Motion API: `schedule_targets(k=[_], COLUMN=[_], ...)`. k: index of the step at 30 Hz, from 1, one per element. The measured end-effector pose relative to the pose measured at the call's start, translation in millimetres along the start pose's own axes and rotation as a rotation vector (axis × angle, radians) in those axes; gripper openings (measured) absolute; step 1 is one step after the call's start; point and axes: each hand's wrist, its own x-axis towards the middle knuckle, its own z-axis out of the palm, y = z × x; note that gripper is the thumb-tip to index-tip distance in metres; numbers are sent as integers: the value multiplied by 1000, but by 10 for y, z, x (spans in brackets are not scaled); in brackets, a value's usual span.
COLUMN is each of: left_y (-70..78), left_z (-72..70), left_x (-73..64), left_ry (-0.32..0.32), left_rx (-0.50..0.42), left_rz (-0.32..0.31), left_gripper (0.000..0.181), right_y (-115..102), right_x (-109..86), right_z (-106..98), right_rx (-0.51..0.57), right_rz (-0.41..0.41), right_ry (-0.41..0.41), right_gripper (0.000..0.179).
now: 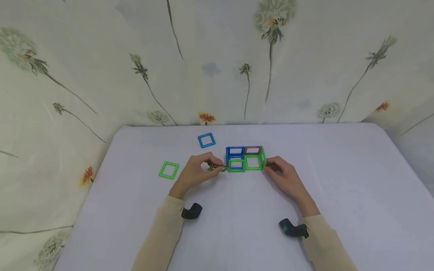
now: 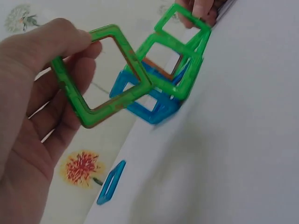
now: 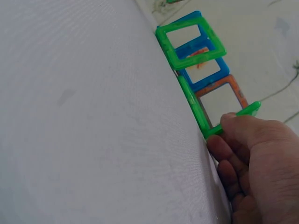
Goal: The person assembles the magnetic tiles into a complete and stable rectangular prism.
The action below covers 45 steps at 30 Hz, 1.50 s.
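My left hand (image 1: 196, 171) pinches a green square magnetic tile (image 2: 119, 105) between thumb and fingers, with an orange-red rim showing along its inner edge. The held tile is tilted beside the left end of a small structure of tiles. My right hand (image 1: 285, 177) pinches an upright green tile (image 3: 247, 111) at the structure's right end. Blue tiles (image 1: 226, 156) form its left part, and an orange-brown tile (image 3: 237, 91) stands at the back right. Another green tile (image 3: 190, 103) lies flat on the table, and a green one (image 3: 217, 39) stands at the front left.
A loose blue tile (image 1: 207, 140) lies behind and left of the structure. Farther left lies a loose green tile (image 1: 168, 170). Both rest on the white-covered table (image 1: 237, 233). A flower-patterned cloth (image 1: 217, 94) hangs behind the table.
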Motion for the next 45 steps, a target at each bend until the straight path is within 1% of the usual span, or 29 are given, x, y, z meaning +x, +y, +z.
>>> schedule_targets(k=[2,6,11,15,19,23,28,33,39,45], left_y=[20,58,129,166,175,167,182,205,192,174], left_z=[39,130,241,313,372,428,498,573,658,714], left_x=[25,74,160,224,265,284,305,353,378,371], left_ry=[23,53,46,33,61,109,154,156,138,152], left_rx=[-4,-7,-15,6,64,124,154,169,197,205], left_rz=[25,42,69,92,101,101,109,126,105,86], left_gripper=[14,14,13,19,23,20,22,21,17,15], right_y=[-5,-9,-16,-20,-19,-14,5,31,32,26], right_x=[14,32,64,87,87,80,68,43,14,10], right_z=[-7,-27,-53,-66,-71,-73,-69,-58,-36,-16], right_rx=[-2,1,-5,-14,-3,4,0,12,36,34], right_rz=[4,5,-12,-18,-25,-32,-33,-42,-48,-81], right_ry=[2,-1,7,8,2,2,4,4,-5,-2], right_gripper=[22,22,22,22,21,21,21,21,21,22])
